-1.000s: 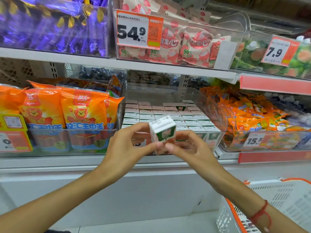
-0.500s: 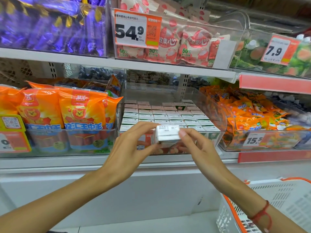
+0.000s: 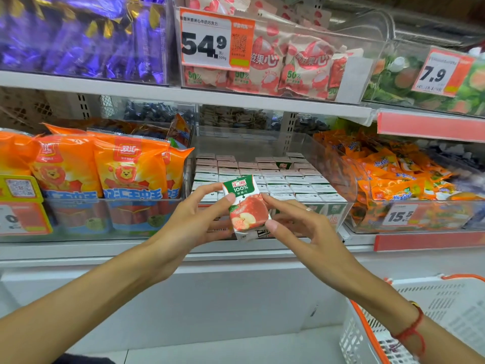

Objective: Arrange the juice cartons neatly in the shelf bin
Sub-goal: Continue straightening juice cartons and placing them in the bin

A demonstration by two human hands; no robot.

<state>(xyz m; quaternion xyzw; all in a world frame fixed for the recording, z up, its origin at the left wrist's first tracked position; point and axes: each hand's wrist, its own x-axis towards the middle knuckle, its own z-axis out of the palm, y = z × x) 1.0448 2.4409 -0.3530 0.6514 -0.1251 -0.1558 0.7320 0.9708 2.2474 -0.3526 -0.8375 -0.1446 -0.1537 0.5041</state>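
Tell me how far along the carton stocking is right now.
Mostly done: rows of cartons fill the clear shelf bin. In hand: one apple juice carton, pinched between left hand and right hand before the bin. Left: seating it; one rear carton looks misaligned.

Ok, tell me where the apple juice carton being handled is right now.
Head view, centre: the apple juice carton is held between the left hand and right hand, in front of the clear bin of stacked cartons.
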